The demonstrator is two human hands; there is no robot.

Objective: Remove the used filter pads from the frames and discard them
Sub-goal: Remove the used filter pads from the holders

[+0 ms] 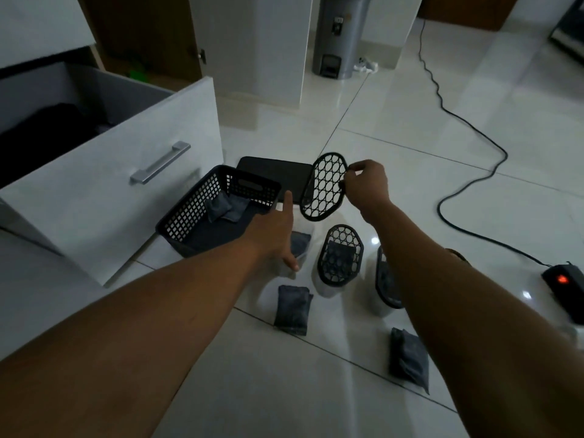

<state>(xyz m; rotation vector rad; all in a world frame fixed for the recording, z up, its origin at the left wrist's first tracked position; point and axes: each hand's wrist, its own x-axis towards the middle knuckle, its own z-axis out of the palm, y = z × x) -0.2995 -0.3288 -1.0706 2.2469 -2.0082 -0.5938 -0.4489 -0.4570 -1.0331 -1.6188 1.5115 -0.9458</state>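
— Down on the tiled floor, head view: what have you got?

— I have my right grip (366,184) raised above the tiles, pinching the rim of an oval lattice frame (324,188) between thumb and fingertips. Nothing sits behind its holes, so I take it as emptied. My left grip (275,235) is spread with its fingers straight, holds nothing, and hovers just beside the black basket (189,216).

— And the pads?

— Grey basket pads (226,205) lie inside, toward the far end. A near pad (292,309) lies loose on the tiles below my left grip, and a right pad (409,358) lies beside my right forearm. A second frame (343,254) stands on a white base with a pad behind its lattice. A third frame (387,279) is half hidden by my right forearm and also looks filled.

— Which step, then?

— Between frames, I judge: one is done and two are left. Next I'd set the empty frame down apart from the full ones. Then I'd take the second frame, one grip steadying it while the other draws the pad out. The loose pads need discarding too, but I can't tell whether the basket is the place for that.
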